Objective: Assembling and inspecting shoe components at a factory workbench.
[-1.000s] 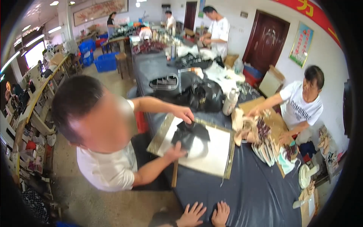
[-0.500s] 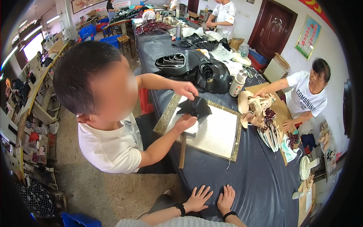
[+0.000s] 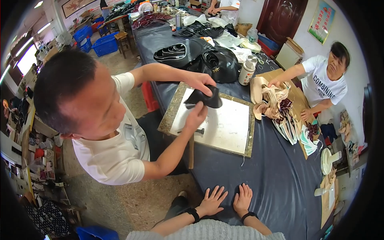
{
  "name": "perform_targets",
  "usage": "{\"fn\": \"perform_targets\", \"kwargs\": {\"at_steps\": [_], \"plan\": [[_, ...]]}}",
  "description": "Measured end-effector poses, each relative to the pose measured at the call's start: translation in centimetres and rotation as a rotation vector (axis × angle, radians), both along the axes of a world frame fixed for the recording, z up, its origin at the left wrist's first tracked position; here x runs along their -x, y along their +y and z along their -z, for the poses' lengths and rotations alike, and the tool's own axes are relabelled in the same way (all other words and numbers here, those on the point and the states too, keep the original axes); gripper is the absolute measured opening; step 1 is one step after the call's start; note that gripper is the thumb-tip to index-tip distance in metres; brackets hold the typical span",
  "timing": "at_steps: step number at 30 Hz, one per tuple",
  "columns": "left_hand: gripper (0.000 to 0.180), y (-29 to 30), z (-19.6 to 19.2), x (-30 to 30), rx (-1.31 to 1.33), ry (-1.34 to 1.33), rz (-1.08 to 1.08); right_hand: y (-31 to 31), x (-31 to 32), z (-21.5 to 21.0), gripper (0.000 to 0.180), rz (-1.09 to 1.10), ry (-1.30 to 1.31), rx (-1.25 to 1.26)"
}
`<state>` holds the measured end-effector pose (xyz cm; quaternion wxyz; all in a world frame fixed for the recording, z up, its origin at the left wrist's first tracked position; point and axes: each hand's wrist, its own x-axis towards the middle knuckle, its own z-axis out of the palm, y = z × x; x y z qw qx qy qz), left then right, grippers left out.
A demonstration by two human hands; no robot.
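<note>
Both my hands rest flat on the dark table cover (image 3: 264, 180) near its front edge. My left hand (image 3: 213, 202) has its fingers spread and holds nothing. Beside it, my right hand (image 3: 242, 199) lies palm down, fingers stretched out, also holding nothing. Ahead of them is a white board with a stone-like border (image 3: 251, 136). Over that board, a co-worker on the left holds a curved black shoe-upper-like piece (image 3: 214, 100) in both hands. A hammer (image 3: 191, 150) with a wooden handle lies at the board's near left corner, its head partly behind the co-worker's forearm.
Right of the board, beige straps and sole pieces (image 3: 272, 100) lie on brown cardboard (image 3: 298, 104), touched by another person. Black rolled material (image 3: 218, 66) and a pale bottle (image 3: 247, 71) stand behind the board. Blue crates (image 3: 105, 45) sit on the floor at far left.
The co-worker has turned and folded the black piece, lifting it slightly. The view has shifted, so my hands appear a little higher; they stay flat on the table.
</note>
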<state>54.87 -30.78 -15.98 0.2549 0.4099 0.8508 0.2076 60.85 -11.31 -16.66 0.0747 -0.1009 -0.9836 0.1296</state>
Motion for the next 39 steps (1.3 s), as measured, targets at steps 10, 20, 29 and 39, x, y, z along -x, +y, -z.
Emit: {"fn": "perform_targets", "kwargs": {"at_steps": [10, 20, 29, 39], "plan": [[0.083, -0.7, 0.8, -0.2, 0.009, 0.048, -0.004, -0.8, 0.1, 0.0, 0.043, -0.006, 0.056, -0.008], [0.082, -6.0, -0.7, -2.0, -0.067, 0.085, 0.203, -1.0, -1.7, 0.5, 0.038, 0.212, 0.071, 0.011], [0.062, -12.1, 1.8, -2.2, -0.079, 0.017, -0.001, -2.0, -8.4, -0.9, 0.042, 0.349, 0.182, 0.215], [0.025, -14.9, -0.1, -3.3, 0.146, -0.104, -0.581, 3.0, -9.5, 0.7, 0.031, 0.613, 0.454, 0.822]]}}
